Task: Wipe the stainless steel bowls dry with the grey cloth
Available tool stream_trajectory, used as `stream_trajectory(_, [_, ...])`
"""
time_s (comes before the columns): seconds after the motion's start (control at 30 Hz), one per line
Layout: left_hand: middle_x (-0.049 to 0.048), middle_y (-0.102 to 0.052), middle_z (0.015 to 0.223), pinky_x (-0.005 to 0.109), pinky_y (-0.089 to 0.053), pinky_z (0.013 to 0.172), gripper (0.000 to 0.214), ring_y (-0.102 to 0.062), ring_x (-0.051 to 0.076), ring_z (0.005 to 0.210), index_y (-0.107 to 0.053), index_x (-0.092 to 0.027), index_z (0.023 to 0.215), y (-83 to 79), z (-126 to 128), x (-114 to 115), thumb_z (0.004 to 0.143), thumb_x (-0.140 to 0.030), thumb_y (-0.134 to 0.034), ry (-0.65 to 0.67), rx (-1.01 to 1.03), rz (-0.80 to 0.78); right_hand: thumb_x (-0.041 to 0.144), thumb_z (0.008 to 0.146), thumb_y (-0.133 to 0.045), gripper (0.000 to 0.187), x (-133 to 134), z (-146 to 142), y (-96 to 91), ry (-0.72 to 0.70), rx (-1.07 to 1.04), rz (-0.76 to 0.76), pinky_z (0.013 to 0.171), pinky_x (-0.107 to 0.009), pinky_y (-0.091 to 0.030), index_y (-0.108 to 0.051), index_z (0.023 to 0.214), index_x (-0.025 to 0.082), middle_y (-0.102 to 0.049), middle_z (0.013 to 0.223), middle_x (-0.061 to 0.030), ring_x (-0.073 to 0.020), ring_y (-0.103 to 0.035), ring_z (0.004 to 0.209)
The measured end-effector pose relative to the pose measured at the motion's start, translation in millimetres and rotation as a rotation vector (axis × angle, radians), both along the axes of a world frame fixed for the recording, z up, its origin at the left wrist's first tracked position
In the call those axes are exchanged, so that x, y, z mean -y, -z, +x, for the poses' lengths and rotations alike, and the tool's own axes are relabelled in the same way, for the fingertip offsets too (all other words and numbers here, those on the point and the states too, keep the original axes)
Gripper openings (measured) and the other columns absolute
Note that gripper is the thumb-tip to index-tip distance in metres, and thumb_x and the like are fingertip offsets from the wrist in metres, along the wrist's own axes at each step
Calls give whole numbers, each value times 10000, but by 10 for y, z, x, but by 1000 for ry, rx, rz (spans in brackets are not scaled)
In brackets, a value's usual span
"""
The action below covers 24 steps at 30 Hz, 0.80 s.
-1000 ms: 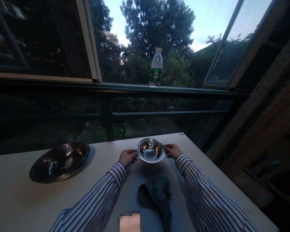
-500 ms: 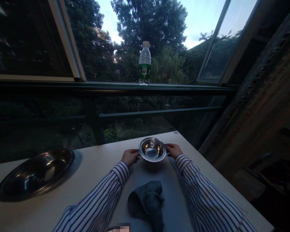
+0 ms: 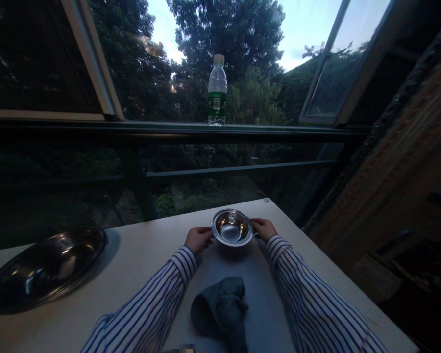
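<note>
A small shiny metal bowl (image 3: 232, 229) is held between my two hands near the far end of the white table. My left hand (image 3: 198, 239) pinches its left rim, fingers closed. On the opposite side, my right hand (image 3: 264, 228) grips the right rim between thumb and fingers. The bowl faces up, and nothing shows inside it. A shadow lies below it; whether its base touches the table I cannot tell. Closer to me, between my forearms, lies a crumpled grey-green cloth (image 3: 222, 311).
A large metal basin (image 3: 46, 269) rests on the left of the white table (image 3: 139, 279). Beyond the table runs a dark railing (image 3: 161, 133), with a green-labelled plastic bottle (image 3: 217, 90) standing on the ledge before the open window. The table's right edge slopes toward me.
My view has turned slightly to the right, so the basin, cloth and bottle appear shifted left. Both hands keep their hold on the bowl.
</note>
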<state>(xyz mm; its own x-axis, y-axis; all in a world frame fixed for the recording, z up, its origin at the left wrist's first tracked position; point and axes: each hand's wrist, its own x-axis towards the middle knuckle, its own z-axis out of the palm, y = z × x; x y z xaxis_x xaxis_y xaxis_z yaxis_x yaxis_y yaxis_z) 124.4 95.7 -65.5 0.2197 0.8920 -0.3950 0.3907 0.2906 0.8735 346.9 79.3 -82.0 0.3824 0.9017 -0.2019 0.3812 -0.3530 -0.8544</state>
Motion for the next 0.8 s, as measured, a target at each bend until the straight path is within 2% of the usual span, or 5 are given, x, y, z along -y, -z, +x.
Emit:
stream_trajectory(0.13, [82, -555, 1137, 408, -493, 774, 332, -576, 197, 939, -513, -164, 1138, 39, -97, 46, 841, -312, -517, 47, -57, 19, 312, 877, -511, 301, 75, 61, -25, 2, 99, 21, 779, -390, -488, -510, 1135, 156, -540, 1125, -75, -191, -567, 937])
stream_trajectory(0.23, [71, -633, 878, 330, -493, 656, 290, -600, 157, 720, -590, -98, 1000, 78, -261, 172, 834, -320, -506, 146, -125, 36, 312, 884, -494, 273, 266, 61, -64, -73, 175, 46, 766, -374, -485, -529, 1096, 144, -568, 1057, -69, -177, -576, 893])
stream_trajectory(0.37, [11, -589, 565, 260, -414, 519, 290, -524, 129, 507, -672, -87, 786, 78, -479, 435, 730, -351, -564, 303, -186, 109, 311, 796, -581, 266, 747, -131, -122, -411, 194, 47, 723, -295, -476, -613, 1008, 153, -634, 838, -39, -155, -590, 751])
stream_trajectory(0.53, [38, -642, 617, 263, -391, 542, 363, -546, 160, 555, -703, -119, 834, 6, -634, 728, 713, -409, -521, 427, -265, 200, 362, 633, -703, 666, 1313, -468, -76, -722, 281, 45, 826, -335, -439, -503, 1247, 199, -573, 1148, -106, -225, -582, 912])
stream_trajectory(0.8, [61, -665, 659, 258, -386, 564, 394, -562, 181, 616, -705, -130, 849, -50, -828, 1033, 731, -427, -474, 519, -364, 248, 220, 706, -589, 426, 1321, -657, 157, -666, 414, 130, 811, -291, -454, -565, 1125, 143, -601, 1011, -101, -191, -581, 897])
